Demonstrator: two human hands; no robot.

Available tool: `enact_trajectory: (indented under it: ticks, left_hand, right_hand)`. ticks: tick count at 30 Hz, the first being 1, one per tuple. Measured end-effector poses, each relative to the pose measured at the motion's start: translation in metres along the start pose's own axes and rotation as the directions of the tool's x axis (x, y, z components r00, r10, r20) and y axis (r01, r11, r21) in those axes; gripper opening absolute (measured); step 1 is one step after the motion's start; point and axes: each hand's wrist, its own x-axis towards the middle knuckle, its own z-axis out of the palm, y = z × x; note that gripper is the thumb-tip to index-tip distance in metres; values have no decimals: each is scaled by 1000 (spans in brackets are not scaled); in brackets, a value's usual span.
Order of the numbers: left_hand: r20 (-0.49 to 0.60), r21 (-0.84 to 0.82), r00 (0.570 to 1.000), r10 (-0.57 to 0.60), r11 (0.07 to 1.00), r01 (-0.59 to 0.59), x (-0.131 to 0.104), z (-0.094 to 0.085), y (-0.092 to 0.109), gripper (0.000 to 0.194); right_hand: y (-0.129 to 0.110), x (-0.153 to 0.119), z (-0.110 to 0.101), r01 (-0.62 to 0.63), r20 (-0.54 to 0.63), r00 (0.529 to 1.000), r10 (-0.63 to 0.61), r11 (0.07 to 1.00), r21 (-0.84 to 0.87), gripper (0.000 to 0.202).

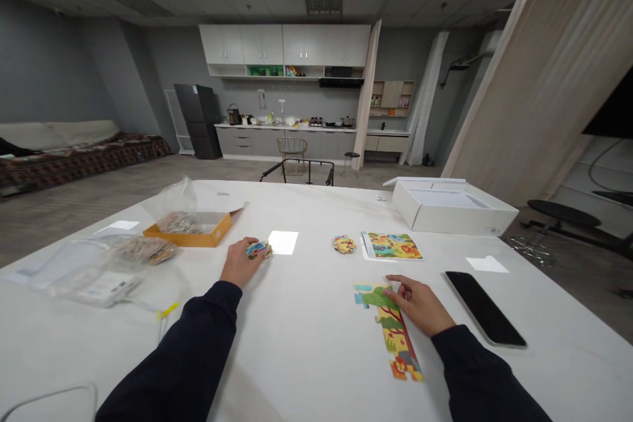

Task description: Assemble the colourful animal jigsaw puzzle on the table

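Observation:
My left hand (243, 261) is closed round a small stack of colourful puzzle pieces (258, 250), just above or on the white table, left of centre. My right hand (415, 302) rests with fingers apart at the upper right edge of a joined strip of puzzle pieces (392, 331), its fingertips touching the strip's top part. The strip shows green, yellow, red and an orange animal at its lower end. Beyond it lie a round pile of puzzle pieces (344, 244) and a printed picture card (394, 245).
A black phone (485, 308) lies right of my right hand. An open white box (452, 211) stands at the back right. At the left are a yellow box (217, 232), bagged pieces (143, 249), a white device (109, 287) and cables.

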Motion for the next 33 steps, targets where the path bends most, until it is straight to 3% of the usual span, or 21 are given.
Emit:
enact_trajectory:
  ticks: [10,15,18,21,23,26,29,33]
  left_hand:
    - [-36,-17,999,23,1000,-24,1,5,-5,26]
    - [-116,-43,991,70,996,-75,2,-3,2,24]
    - [-153,-127,968,199,968,-219,-9,-5,34,23]
    - [-59,-290,932,358,887,-359,-34,8,86,21]
    - [77,-415,897,435,832,-367,-54,24,123,20]
    - [225,-508,861,456,809,-295,-77,50,164,22]
    - [304,-510,840,449,822,-254,-86,65,181,21]
    - [324,-474,826,461,835,-280,-87,69,181,18]
  right_hand:
    - [0,0,0,-22,13,1000,22,1000,-19,52]
    - [-3,0,-1,-34,12,999,35,999,-19,53]
    - [-4,0,-2,-35,20,999,35,999,-22,54]
    - [-5,0,-3,-38,33,999,39,999,-36,54]
    - [-5,0,-3,-37,35,999,39,998,-49,54]
    - [-4,0,-2,-29,35,999,31,997,-66,59]
    - [-4,1,-2,-23,44,999,26,996,-82,61]
    - [-4,1,-1,-19,47,999,23,996,-90,60]
